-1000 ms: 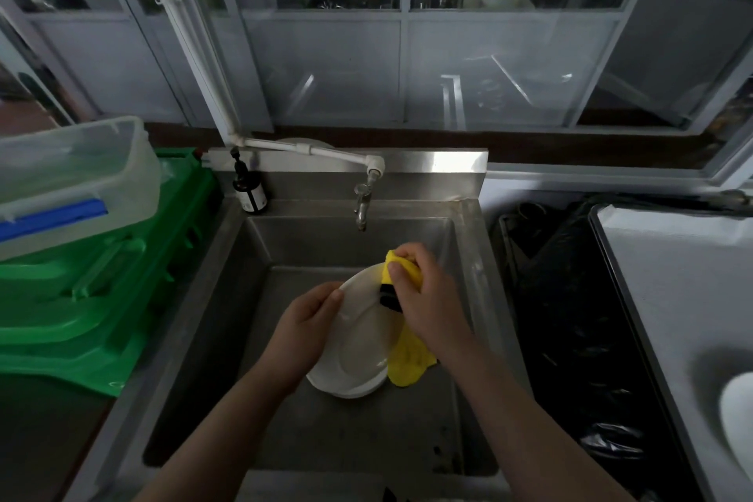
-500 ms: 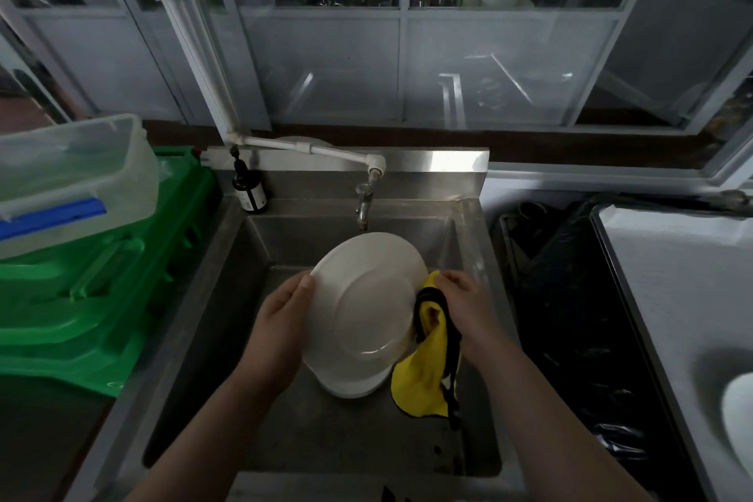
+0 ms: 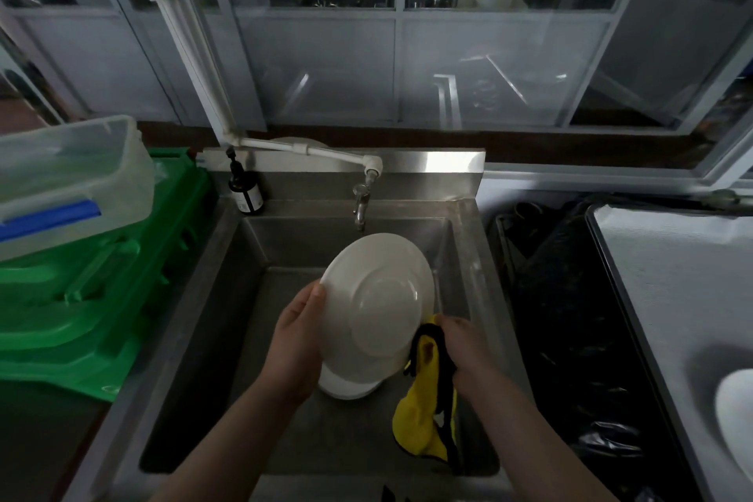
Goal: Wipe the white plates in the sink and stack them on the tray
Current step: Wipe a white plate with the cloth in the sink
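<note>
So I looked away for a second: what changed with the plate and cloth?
The plate was turned over, underside now up, and raised. The right hand slid its yellow cloth off the face to the rim. The left hand holds the left edge as before; another plate stays beneath.

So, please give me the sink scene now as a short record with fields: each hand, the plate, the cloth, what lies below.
left hand: grips left rim of the lifted plate
right hand: holds yellow cloth, at plate's lower right edge
lifted plate: white, tilted, underside towards camera, above the sink
yellow cloth: black-edged, hangs down
below: more white plates on sink floor
</note>
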The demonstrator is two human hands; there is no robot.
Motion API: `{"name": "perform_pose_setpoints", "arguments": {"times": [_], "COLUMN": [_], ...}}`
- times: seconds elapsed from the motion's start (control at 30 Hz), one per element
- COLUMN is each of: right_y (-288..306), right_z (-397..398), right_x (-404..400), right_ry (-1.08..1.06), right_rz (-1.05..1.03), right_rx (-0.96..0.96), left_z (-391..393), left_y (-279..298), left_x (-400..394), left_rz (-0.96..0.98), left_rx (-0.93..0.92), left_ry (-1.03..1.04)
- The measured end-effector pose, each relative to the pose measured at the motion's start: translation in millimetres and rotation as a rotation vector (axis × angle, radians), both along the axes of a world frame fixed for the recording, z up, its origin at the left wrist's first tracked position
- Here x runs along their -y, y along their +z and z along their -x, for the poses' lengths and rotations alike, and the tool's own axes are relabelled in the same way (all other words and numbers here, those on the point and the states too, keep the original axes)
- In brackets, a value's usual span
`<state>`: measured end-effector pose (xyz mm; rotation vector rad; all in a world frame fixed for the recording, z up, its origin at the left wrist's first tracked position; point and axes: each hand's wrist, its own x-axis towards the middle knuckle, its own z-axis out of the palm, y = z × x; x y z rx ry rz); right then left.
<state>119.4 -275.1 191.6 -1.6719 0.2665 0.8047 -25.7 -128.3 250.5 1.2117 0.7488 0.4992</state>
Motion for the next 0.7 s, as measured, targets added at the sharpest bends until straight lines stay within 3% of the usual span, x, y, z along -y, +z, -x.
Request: {"name": "perform_pose_setpoints", "arguments": {"times": [0.37, 0.7], "right_y": [28, 54], "right_z": [-9, -13], "right_x": [-7, -22], "right_ry": [0.04, 0.223], "right_rz": [0.021, 0.063], "right_rx": [0.371, 0.686], "left_z": [-8, -14], "left_y": [5, 4], "left_x": [4, 11], "left_rz": [-0.089, -0.186], "left_rx": [-0.062, -0.131], "left_ry": [-0.109, -0.167]}}
